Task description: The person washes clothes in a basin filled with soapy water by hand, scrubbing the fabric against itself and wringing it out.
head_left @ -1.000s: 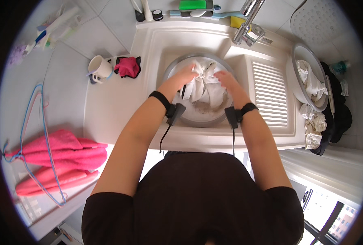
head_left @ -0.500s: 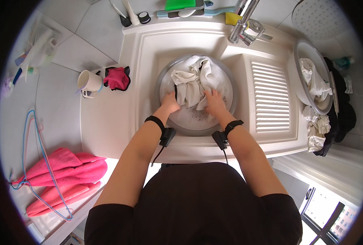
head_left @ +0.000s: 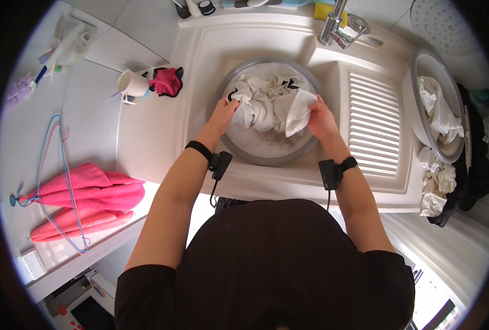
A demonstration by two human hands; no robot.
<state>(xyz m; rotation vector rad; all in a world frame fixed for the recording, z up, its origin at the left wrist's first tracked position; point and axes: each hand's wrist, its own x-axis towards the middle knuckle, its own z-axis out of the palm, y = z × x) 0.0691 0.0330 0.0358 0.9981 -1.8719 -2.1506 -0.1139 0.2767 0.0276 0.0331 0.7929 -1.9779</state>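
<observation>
A white cloth garment (head_left: 263, 113) with small black parts lies bunched in a round basin (head_left: 269, 161) with a grey rim, set in the sink bowl. My left hand (head_left: 223, 114) is closed on the garment's left side, next to a black edge. Pinched in my right hand (head_left: 322, 119) is a flap of the same garment, raised at the basin's right side. Below the cloth, the basin holds cloudy liquid with dark specks near the front. Folds hide some of my fingertips.
Right of the sink bowl is a ribbed washboard (head_left: 373, 125). A second basin (head_left: 415, 118) with white cloth stands beyond it, beside crumpled white fabric (head_left: 439, 179). The tap (head_left: 332, 30) rises behind. At left are a cup (head_left: 132, 85), a pink cloth (head_left: 167, 81) and pink towels (head_left: 90, 192).
Both hands have taken hold of the garment and pulled it apart sideways, the right hand moving right with a raised flap. The garment is spread wider. The whole view has shifted slightly.
</observation>
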